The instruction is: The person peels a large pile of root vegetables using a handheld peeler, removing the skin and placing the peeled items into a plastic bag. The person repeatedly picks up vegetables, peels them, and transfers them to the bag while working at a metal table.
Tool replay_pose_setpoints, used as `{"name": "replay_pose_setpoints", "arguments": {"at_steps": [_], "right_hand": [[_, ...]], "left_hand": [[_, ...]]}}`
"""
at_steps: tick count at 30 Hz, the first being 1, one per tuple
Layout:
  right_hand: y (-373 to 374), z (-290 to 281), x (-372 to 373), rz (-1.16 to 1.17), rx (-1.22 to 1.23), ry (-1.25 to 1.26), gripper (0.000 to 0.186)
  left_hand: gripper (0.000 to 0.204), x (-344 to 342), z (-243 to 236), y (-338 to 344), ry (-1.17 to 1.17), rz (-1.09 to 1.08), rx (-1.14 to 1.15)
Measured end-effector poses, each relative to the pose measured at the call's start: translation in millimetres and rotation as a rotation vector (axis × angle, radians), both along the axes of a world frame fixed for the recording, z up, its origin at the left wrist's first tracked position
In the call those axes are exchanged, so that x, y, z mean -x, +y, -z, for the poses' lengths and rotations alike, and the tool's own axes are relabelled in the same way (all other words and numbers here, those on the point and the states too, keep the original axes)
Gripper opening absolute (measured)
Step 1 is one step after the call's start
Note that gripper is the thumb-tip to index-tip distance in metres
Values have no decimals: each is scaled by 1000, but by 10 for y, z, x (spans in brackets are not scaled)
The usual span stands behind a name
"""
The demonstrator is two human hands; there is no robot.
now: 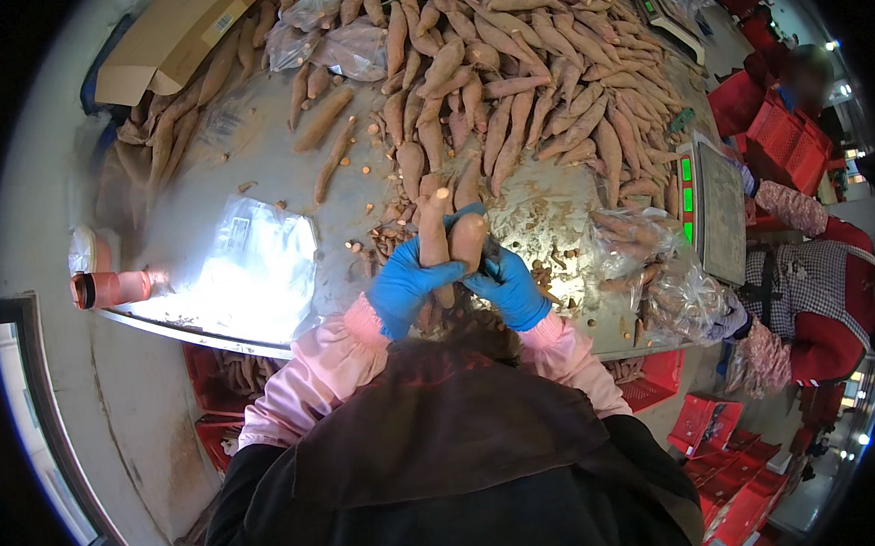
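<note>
Both my hands wear blue gloves and meet over the near part of the metal table. My left hand (402, 286) is closed round a long brown sweet potato (432, 236) that stands up from the grip, its pale cut tip uppermost. Just right of it, touching or nearly so, a second sweet potato (468, 242) turns a rounded pale end up. My right hand (512, 287) grips that one, blue fingertips showing behind its top. A dark patch lies between this potato and the right palm; I cannot make out what it is. Small trimmings (389, 240) lie beyond my left hand.
A big heap of sweet potatoes (546, 73) covers the far table. Clear plastic bags (261, 261) lie left; bagged sweet potatoes (642, 254) and a scale (718, 212) stand right. A carton (179, 45) is far left. A co-worker (809, 286) is at the right, near red crates (729, 475).
</note>
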State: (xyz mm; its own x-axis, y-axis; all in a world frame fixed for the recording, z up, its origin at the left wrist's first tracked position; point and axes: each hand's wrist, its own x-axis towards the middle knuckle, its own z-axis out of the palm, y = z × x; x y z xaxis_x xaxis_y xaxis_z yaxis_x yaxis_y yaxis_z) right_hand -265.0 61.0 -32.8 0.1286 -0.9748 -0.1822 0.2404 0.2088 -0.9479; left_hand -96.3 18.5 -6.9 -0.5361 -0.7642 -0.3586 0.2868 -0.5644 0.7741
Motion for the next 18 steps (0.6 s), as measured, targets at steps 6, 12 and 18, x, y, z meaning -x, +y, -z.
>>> {"name": "replay_pose_setpoints", "arguments": {"at_steps": [6,12,18], "right_hand": [[31,-195,-84,45,225,523,33],[-120,-471,-40,189,574,820,34],[-239,-580,-145,24,561,1204,32]], "left_hand": [[30,-95,92,-49,40,-19,-94],[39,-213,-56,3,-51,-41,-58],[41,-429,-135,21,-206,91,13]]}}
